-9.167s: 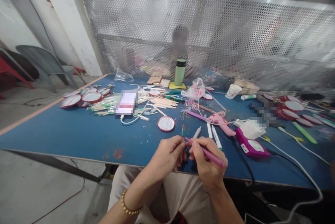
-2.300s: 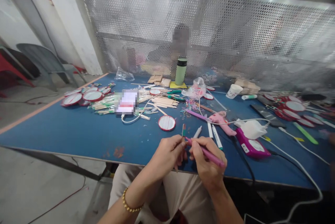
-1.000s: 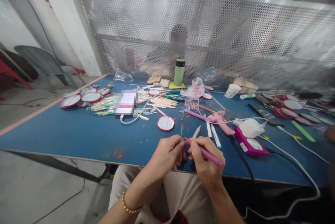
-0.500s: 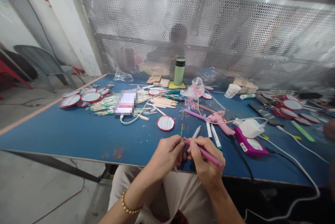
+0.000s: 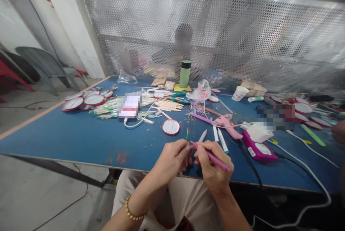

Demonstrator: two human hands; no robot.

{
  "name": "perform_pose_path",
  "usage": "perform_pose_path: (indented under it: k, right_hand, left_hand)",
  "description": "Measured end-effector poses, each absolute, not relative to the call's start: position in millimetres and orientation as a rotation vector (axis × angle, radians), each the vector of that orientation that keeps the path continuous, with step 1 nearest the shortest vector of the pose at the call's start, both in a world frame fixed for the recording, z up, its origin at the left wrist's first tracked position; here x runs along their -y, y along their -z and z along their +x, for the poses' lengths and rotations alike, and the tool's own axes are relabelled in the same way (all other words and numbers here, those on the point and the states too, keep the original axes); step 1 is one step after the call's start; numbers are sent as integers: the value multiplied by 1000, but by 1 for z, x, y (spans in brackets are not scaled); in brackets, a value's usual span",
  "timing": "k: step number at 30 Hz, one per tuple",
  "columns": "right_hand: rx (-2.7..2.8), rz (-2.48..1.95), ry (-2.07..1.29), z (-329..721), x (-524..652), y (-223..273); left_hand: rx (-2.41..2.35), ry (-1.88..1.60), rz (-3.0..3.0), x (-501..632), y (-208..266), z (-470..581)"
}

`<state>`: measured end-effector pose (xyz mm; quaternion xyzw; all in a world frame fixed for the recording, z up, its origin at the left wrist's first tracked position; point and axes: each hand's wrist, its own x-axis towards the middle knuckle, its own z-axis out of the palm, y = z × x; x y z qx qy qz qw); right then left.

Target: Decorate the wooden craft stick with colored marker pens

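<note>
At the table's near edge, my left hand (image 5: pixel 172 157) pinches a thin wooden stick (image 5: pixel 188 134) that stands upright, with brown and green colouring near its top. A pink marker pen (image 5: pixel 218 162) lies in my right hand (image 5: pixel 214 164), closed in a writing grip. Its tip points left at the stick, close to my left fingers; whether it touches cannot be seen. Just beyond my hands lie a grey-white marker (image 5: pixel 203 136) and a white marker with a teal end (image 5: pixel 223 142). A round red-rimmed disc (image 5: pixel 170 127) rests ahead of my left hand.
A phone (image 5: pixel 129 105) lies among wooden sticks (image 5: pixel 168 105). Behind stands a green bottle (image 5: pixel 184 74). To the right are a pink glue gun (image 5: pixel 228 126), a magenta power strip (image 5: pixel 258 148), cables and a paper cup (image 5: pixel 239 93). Red-rimmed discs (image 5: pixel 72 104) are piled at left and right.
My right hand and the pink marker have shifted very slightly to the right. My left hand and the stick stay practically in place.
</note>
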<state>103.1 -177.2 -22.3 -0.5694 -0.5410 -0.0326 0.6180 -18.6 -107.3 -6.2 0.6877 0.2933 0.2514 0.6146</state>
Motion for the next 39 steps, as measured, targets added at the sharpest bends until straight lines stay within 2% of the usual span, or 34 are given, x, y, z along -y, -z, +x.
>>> perform_pose_path:
  k: [39]
  right_hand:
    - [1356, -1279, 96, 104, 177, 22]
  left_hand:
    - [-690, -571, 1617, 107, 5, -18]
